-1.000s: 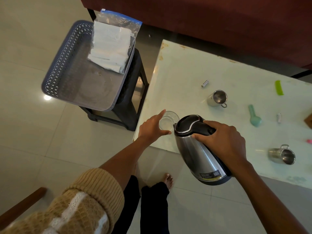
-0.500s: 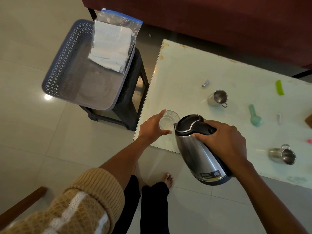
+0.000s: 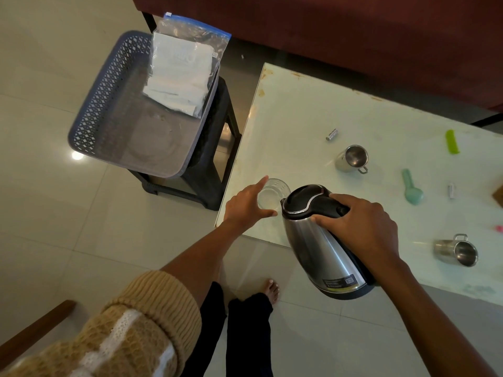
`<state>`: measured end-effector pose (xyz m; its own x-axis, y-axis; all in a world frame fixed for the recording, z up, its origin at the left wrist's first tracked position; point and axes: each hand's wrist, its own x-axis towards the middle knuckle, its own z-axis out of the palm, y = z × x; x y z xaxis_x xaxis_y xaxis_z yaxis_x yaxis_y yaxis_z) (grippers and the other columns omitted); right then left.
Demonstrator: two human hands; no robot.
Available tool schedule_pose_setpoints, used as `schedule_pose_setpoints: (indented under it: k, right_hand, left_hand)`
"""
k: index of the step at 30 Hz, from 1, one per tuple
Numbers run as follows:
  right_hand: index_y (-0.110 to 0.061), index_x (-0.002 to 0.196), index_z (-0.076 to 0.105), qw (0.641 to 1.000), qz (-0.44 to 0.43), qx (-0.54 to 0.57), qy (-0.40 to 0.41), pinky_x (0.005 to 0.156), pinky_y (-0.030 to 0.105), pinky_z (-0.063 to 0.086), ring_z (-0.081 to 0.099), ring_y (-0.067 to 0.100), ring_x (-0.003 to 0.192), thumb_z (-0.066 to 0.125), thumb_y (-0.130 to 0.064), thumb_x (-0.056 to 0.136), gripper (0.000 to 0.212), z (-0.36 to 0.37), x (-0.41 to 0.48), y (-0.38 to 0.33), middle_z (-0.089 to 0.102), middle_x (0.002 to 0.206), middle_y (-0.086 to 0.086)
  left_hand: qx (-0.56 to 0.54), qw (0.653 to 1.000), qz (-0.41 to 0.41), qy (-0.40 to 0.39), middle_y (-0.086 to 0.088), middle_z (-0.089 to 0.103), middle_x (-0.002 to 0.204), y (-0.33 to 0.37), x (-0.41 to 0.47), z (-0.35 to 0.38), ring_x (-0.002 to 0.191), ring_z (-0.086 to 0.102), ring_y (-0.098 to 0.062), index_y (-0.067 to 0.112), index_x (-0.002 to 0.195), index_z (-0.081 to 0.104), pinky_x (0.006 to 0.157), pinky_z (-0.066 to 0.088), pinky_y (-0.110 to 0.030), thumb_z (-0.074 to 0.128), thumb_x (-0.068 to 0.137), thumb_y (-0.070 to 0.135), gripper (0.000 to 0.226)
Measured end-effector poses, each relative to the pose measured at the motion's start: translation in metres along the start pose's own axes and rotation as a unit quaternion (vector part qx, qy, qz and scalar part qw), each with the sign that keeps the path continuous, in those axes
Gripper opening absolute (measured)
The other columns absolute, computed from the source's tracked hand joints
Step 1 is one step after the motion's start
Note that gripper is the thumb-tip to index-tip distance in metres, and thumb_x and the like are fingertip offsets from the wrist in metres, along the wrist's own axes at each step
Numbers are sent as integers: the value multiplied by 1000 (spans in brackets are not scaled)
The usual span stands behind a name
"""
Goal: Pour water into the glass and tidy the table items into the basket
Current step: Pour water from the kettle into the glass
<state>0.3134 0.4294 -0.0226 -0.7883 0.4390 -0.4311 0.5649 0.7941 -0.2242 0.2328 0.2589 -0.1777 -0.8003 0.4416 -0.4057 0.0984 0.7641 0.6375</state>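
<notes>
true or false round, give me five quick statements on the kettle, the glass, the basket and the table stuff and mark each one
1. The right hand grips the kettle by its handle, tipped toward the glass. True.
2. The left hand lies flat on the table, away from the glass. False: it holds the glass at the table's near corner.
3. A clear zip bag with white contents lies in the basket. True.
4. The basket sits on the table. False: it sits on a dark stool beside the table.
5. The green spoon is in the basket. False: it lies on the table.
</notes>
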Motion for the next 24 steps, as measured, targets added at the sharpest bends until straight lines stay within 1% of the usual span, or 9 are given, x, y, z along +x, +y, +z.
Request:
schedule_pose_setpoints:
  k: [7,14,20,24]
  right_hand:
    - [-33,125,55,1000,1,4,-2,76,30,42,61,25,98,63,-56,76,54,-1,-1,0,68,109,2]
    - [-33,125,55,1000,-1,4,-7,80,32,46,61,24,97,61,-58,77,55,-1,0,0,68,109,1]
    - [-32,126,55,1000,-2,4,-8,76,29,40,60,24,99,62,-55,78,54,-3,0,-2,68,110,1]
    - [-32,125,55,1000,-2,8,-6,79,31,43,60,25,100,63,-55,77,54,-2,-1,-2,68,110,2]
  left_hand:
    - [0,1000,6,0,-2,46,143,-1,0,0,118,56,-22,28,147,21,92,51,-37,73,74,46,91]
    - [-4,1000,1,-1,-2,47,142,-1,0,0,118,56,-22,29,146,21,93,51,-39,73,73,45,92]
    - [-5,1000,2,-2,-3,46,142,0,0,0,117,56,-23,28,146,21,92,51,-40,73,73,45,91]
    - [-3,1000,2,-2,-2,46,143,-1,-1,-1,118,56,-23,28,146,21,93,51,-40,73,73,45,92]
